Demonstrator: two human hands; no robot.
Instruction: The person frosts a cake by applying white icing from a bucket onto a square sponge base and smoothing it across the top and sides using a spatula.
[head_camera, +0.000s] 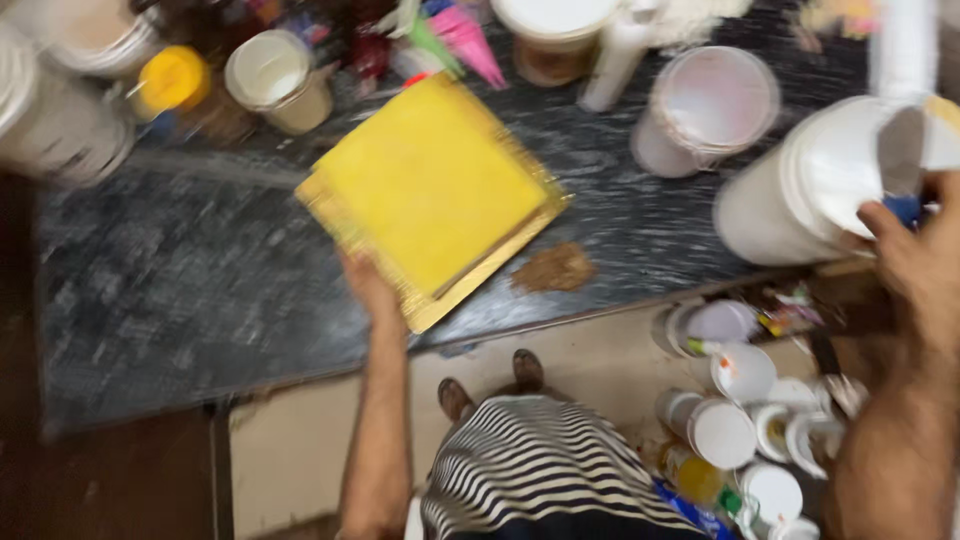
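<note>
Head view, blurred by motion: the left hand (368, 285) touches the near edge of a square yellow cake (430, 185) on a gold cake board (470, 285), lying tilted at the centre of the dark marbled tabletop (180, 280); whether its grip pinches the board's edge cannot be told. At the right edge of the frame, the right hand (915, 260) has its grip closed on a blue-tipped object (905, 208) beside a large white bucket (800, 195). A patch of brown crumbs (553, 268) lies just right of the board. White lidded tubs (725, 425) crowd the floor at lower right.
</note>
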